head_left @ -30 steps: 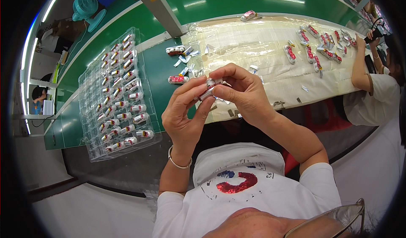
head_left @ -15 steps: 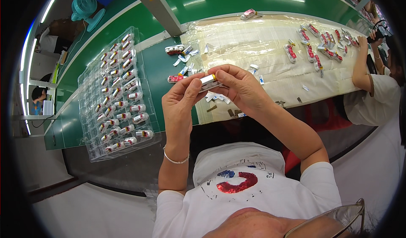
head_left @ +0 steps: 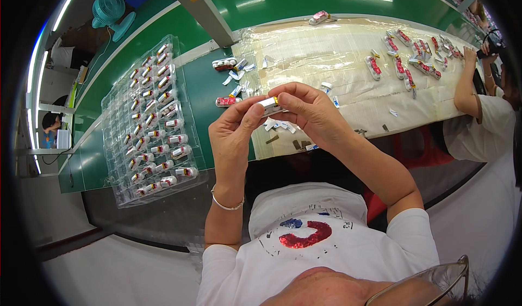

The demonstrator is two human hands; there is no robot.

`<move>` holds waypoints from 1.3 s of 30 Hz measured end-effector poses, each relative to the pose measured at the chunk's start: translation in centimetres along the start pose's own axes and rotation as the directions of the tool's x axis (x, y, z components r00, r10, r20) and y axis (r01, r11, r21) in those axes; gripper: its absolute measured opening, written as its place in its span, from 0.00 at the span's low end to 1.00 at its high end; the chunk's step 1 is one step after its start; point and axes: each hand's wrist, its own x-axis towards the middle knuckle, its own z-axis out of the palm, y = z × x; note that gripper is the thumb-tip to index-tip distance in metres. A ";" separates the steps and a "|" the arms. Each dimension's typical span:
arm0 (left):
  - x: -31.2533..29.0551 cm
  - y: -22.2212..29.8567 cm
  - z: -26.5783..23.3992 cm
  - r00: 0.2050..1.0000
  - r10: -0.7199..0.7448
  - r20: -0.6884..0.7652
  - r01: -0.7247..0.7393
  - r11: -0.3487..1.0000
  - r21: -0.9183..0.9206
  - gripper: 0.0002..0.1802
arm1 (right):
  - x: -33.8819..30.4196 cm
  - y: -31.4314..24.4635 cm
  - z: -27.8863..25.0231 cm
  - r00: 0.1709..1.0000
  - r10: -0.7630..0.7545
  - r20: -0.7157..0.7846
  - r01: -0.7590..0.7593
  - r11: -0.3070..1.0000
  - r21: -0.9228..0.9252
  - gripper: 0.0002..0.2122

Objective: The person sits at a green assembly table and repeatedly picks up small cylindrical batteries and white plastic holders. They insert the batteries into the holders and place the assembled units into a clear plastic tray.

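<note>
Above the near edge of the worktable, a small white piece with a gold-yellow end [head_left: 269, 104] is pinched between my two hands. My left hand [head_left: 232, 125] has its thumb and fingers closed on the piece's left part. The thumb and fingertips of my right hand [head_left: 311, 112] grip it by the gold end; its underside is mostly hidden by fingers. Just beyond my left fingers lies a red-and-white toy-car-shaped piece [head_left: 226, 101], and a dark-and-white one [head_left: 223, 64] lies farther back. White paper-like strips [head_left: 280, 125] are scattered beneath and around my hands.
At left, a clear plastic tray [head_left: 113, 163] holds many small white pieces with gold ends. More red-and-white pieces [head_left: 374, 68] are spread over the film-covered mat [head_left: 326, 50] to the right, near a co-worker's arm [head_left: 466, 85]. A grey post [head_left: 198, 9] rises beyond the mat.
My hands stay in nearly the same place, with the left thumb shifted slightly along the held piece. The co-worker's hands at far right have moved a little.
</note>
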 end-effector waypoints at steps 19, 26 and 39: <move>0.8 -1.6 -0.9 0.997 -0.019 0.069 0.014 0.997 0.077 0.13 | 0.9 1.5 -1.0 0.994 0.015 -0.104 -0.019 0.999 -0.041 0.08; 0.5 1.0 -3.7 0.988 0.058 0.143 -0.110 0.916 0.385 0.13 | 2.1 1.0 0.2 0.997 0.061 0.037 -0.046 0.941 -0.335 0.14; 5.6 3.8 -36.1 0.667 0.517 -0.537 0.047 0.690 0.723 0.12 | 4.0 -3.8 -6.0 0.985 -0.079 -0.153 -0.009 0.863 -0.505 0.13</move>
